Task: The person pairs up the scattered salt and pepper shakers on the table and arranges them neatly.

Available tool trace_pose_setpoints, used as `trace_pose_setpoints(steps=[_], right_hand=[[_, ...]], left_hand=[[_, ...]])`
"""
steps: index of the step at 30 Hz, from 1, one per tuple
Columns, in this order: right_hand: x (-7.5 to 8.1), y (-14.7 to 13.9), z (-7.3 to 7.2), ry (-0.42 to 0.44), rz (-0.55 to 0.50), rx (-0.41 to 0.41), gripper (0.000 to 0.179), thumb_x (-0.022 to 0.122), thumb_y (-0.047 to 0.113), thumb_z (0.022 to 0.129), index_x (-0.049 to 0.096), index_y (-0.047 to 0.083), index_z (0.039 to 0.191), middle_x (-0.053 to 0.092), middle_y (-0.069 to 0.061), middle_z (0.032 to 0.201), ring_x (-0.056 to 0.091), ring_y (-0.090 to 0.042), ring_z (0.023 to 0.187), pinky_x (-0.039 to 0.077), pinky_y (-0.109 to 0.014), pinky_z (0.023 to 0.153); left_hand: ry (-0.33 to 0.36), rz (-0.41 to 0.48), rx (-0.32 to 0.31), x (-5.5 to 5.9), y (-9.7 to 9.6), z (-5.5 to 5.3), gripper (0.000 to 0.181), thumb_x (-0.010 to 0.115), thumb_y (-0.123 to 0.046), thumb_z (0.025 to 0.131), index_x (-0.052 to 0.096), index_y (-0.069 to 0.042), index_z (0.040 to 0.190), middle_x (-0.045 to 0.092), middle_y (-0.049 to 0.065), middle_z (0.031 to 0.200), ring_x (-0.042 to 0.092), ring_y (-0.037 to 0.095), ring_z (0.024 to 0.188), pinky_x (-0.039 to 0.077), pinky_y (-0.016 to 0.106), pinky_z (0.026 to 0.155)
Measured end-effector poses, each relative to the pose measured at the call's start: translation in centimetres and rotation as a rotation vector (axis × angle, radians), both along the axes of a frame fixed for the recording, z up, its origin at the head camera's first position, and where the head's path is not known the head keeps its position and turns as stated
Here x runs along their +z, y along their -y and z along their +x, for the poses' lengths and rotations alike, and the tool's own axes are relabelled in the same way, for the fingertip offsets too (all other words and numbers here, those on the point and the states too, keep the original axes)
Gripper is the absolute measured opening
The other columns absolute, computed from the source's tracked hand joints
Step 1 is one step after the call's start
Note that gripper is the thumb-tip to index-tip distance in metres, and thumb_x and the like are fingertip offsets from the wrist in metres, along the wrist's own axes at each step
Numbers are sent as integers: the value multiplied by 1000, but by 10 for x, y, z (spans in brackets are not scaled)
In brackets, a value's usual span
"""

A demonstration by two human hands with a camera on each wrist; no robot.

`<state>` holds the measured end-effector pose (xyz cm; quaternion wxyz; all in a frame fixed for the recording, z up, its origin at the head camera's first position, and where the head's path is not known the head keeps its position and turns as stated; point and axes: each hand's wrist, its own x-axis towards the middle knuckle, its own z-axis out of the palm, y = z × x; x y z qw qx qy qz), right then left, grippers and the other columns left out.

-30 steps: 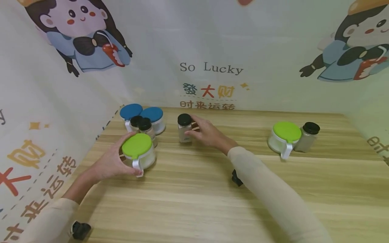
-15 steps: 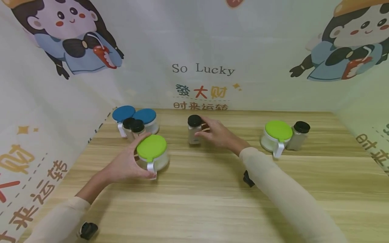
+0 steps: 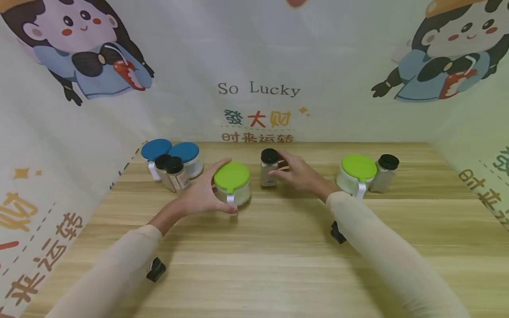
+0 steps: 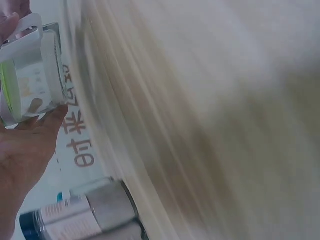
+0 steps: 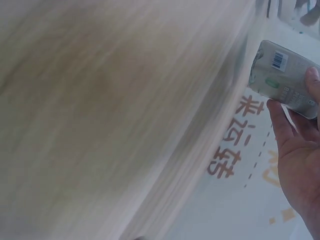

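My left hand (image 3: 200,194) grips a clear seasoning jar with a green lid (image 3: 232,176), thumb by its white handle and fingers round the far side. In the left wrist view the same green-lidded jar (image 4: 37,80) shows its clear side. To its right, my right hand (image 3: 300,174) pinches a black-capped spice bottle (image 3: 269,170) between thumb and fingers. The right wrist view shows a barcode and print on that bottle (image 5: 282,75). Both things are upright in the head view, a short gap apart. Whether they touch the table is hard to tell.
At the back left stand two blue-lidded jars (image 3: 184,152) with two black-capped spice bottles (image 3: 176,174) before them. Another green-lidded jar (image 3: 358,168) and spice bottle (image 3: 383,173) stand together at the right. A printed curtain (image 3: 191,57) closes off the wooden table's (image 3: 254,256) back.
My left hand has carried the green-lidded jar rightward, away from the left group and closer to the bottle. My right hand has shifted right with the spice bottle. The head view has turned slightly.
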<state>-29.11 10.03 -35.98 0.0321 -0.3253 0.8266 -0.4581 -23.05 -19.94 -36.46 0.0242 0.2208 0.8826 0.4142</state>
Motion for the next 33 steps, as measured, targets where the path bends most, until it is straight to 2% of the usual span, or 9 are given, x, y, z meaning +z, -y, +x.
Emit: trace_pose_setpoints(steps=[2, 7, 14, 20, 25, 30, 33], right_hand=[[-1, -4, 0, -9, 4, -7, 59, 70, 10, 97, 43, -4, 148, 59, -22, 135, 59, -36, 122, 50, -42, 100], [-5, -15, 1, -18, 27, -24, 59, 70, 11, 98, 42, -4, 148, 58, -22, 137, 59, -37, 122, 49, -43, 101], [-4, -24, 3, 5, 51, -55, 62, 67, 14, 100, 37, -2, 152, 57, -20, 139, 57, -36, 125, 48, -44, 103], [-4, -30, 1, -6, 18, -82, 64, 65, 10, 101, 32, -5, 154, 53, -23, 143, 56, -37, 125, 48, -44, 102], [-6, -38, 1, -21, 17, -90, 62, 66, 8, 100, 34, -6, 152, 52, -25, 142, 57, -39, 124, 48, -44, 103], [-6, -44, 4, 13, 6, -87, 66, 66, 9, 100, 32, -5, 155, 51, -25, 144, 56, -39, 125, 48, -45, 103], [-7, -48, 4, 26, -12, -100, 64, 66, 8, 100, 33, -4, 154, 51, -24, 144, 56, -38, 126, 48, -44, 103]], left_hand=[[-12, -11, 0, -1, -8, -8, 130, 100, -33, 61, 19, -22, 163, 44, 13, 150, 45, 29, 134, 32, 55, 112], [5, 36, -19, -5, -25, -26, 129, 100, -28, 63, 19, -22, 163, 46, 12, 148, 45, 28, 133, 33, 52, 113], [16, 84, -32, -4, -40, -40, 127, 99, -19, 63, 19, -19, 162, 46, 11, 145, 47, 26, 131, 34, 49, 112], [-15, 96, -61, -2, -51, -53, 127, 100, -18, 62, 22, -22, 161, 46, 9, 144, 48, 26, 128, 35, 49, 110], [-12, 75, -61, -6, -63, -60, 127, 100, -22, 63, 20, -20, 162, 42, 10, 148, 46, 26, 131, 33, 50, 112], [-5, 42, -76, -7, -73, -62, 128, 99, -24, 63, 18, -16, 162, 39, 12, 152, 44, 28, 133, 32, 50, 113], [4, 53, -86, -9, -79, -64, 129, 100, -22, 62, 19, -15, 162, 40, 13, 150, 45, 29, 131, 33, 49, 112]])
